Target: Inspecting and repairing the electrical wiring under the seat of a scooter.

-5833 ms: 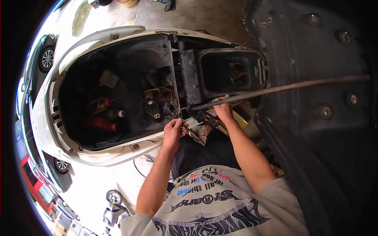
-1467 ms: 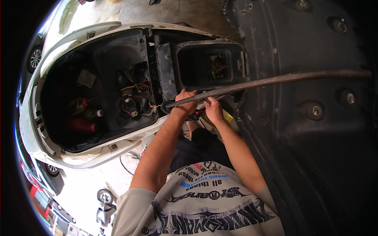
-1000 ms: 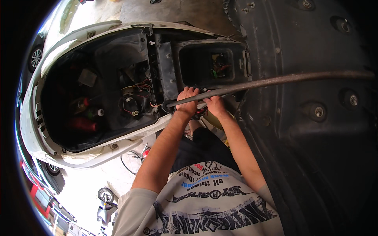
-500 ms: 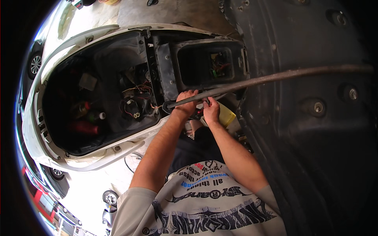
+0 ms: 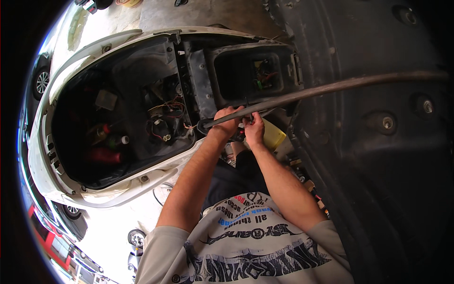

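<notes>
Both hands work close together at the near side of a white scooter body [image 5: 156,179]. My left hand [image 5: 226,125] curls over something beneath a long grey-brown bar [image 5: 326,90], which hides part of its fingers. Just right of it, my right hand [image 5: 255,129] pinches with thumb and fingers by a small dark part too small to name. A thin dark stem [image 5: 247,101] sticks up above the bar there. Something black and red [image 5: 241,134] shows between the two hands.
The open black storage tub [image 5: 127,71] at left holds loose wires [image 5: 170,111], a red bottle [image 5: 105,156] and a white-capped bottle [image 5: 118,140]. A smaller black box [image 5: 236,71] lies beyond my hands. A large black panel [image 5: 378,189] fills the right; something yellow [image 5: 273,138] lies below.
My right hand has shifted slightly up, closer to the bar, and a thin dark stem now shows above it. My left hand stays nearly in place. The view has shifted slightly.
</notes>
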Demonstrator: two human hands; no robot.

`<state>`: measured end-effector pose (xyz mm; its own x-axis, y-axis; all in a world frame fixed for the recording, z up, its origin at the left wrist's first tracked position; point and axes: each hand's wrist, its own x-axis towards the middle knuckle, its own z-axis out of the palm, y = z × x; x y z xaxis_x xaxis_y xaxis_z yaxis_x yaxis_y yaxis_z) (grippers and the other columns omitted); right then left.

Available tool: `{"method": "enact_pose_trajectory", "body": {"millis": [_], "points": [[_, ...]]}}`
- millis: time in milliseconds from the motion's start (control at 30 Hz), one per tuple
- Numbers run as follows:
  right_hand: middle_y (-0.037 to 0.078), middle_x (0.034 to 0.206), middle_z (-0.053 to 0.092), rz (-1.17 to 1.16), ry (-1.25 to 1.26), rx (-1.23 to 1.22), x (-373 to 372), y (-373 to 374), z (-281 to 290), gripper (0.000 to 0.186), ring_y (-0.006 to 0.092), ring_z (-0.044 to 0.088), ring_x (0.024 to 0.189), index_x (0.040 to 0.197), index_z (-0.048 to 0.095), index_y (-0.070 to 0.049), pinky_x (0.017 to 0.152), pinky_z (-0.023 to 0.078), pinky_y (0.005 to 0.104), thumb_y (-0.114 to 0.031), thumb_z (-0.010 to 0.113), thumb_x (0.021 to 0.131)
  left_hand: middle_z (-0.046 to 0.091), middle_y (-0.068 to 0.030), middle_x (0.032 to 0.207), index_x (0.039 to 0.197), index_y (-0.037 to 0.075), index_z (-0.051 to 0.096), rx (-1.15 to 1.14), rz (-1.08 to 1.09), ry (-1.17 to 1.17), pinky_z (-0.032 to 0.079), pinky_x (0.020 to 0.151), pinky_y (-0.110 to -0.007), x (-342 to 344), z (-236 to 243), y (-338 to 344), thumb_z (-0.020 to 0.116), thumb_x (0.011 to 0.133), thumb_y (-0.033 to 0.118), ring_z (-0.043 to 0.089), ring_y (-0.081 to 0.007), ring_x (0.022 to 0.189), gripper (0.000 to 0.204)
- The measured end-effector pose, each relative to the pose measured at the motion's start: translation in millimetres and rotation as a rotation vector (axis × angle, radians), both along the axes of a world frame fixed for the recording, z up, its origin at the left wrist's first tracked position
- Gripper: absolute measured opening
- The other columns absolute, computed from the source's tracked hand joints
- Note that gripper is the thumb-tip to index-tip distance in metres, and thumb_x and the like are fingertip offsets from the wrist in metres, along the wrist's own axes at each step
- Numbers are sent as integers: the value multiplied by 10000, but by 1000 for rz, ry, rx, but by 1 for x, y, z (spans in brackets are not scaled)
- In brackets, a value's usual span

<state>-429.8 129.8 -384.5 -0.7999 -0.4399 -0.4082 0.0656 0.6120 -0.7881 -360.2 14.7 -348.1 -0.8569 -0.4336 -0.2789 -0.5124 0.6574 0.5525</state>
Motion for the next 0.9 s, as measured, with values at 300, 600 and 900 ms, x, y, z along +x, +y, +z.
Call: {"method": "enact_pose_trajectory", "body": {"millis": [300, 600, 900], "points": [[24, 577, 486, 36, -21, 27, -6, 1, -5, 142, 141, 455, 536, 818, 568, -68, 522, 405, 339, -83, 697, 762, 615, -155, 851, 1091, 103, 541, -72, -70, -39, 523, 682, -398, 3, -9, 2, 456, 872, 168, 644, -306, 802, 244], [-44, 722, 515, -48, -303, -25, -1, -2, 9, 118, 65, 470, 645, 919, 599, -57, 548, 433, 236, 13, 631, 829, 624, -172, 879, 1140, 105, 552, -38, -127, -48, 526, 678, -398, 7, -16, 1, 497, 862, 172, 648, -312, 799, 292], [-24, 751, 553, 54, -118, -8, 0, 10, -17, 109, 64, 510, 665, 900, 590, -44, 512, 489, 227, 34, 616, 828, 650, -144, 906, 1119, 125, 573, -36, -158, -175, 532, 680, -415, -2, -9, -1, 484, 837, 97, 649, -326, 822, 296]]}}
